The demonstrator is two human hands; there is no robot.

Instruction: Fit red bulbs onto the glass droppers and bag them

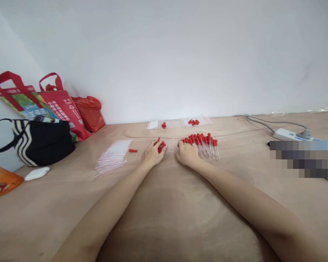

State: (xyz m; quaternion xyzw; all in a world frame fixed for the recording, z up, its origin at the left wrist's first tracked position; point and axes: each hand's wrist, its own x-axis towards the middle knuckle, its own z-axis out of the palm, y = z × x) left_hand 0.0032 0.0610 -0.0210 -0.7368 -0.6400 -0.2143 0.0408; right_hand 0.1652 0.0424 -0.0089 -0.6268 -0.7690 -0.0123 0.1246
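Observation:
My left hand [152, 154] rests on the table with its fingers curled around a small pile of red rubber dropper bulbs [161, 146]. Clear thin dropper tubes [169, 148] lie side by side between my two hands. My right hand [187, 153] is closed at the right end of these tubes; what its fingers pinch is hidden. Just right of that hand, several assembled droppers [207, 145] with red bulbs lie in a row, bulbs pointing away from me. One loose red bulb [132, 150] lies left of my left hand.
Clear zip bags [113, 156] are stacked at left. Farther back lie more tubes [174, 124] and loose red bulbs [193, 122] on a bag. Shopping bags [62, 109], a black bag [49, 142] and a white case [37, 174] stand left; a power strip [287, 135] lies right.

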